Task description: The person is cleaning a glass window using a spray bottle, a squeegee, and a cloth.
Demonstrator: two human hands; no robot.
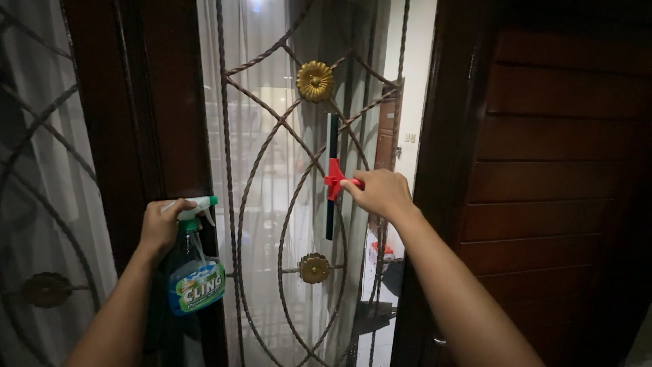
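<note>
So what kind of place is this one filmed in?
Probably a house entrance: a glass window panel behind a wrought-iron grille, beside a dark wooden door. The right hand holds a squeegee; the left hand holds a spray bottle.

right hand (380,192) gripping squeegee (332,175), left hand (163,224) spray bottle (195,268)

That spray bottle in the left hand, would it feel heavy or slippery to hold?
The spray bottle looks partly full of blue liquid, so probably moderately heavy. The left hand grips its narrow neck under the trigger, likely a secure hold. Smooth plastic may turn slippery if wet.

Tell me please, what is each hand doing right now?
Left hand: closed on a clear plastic spray bottle.
Right hand: closed on a red-handled squeegee.
</note>
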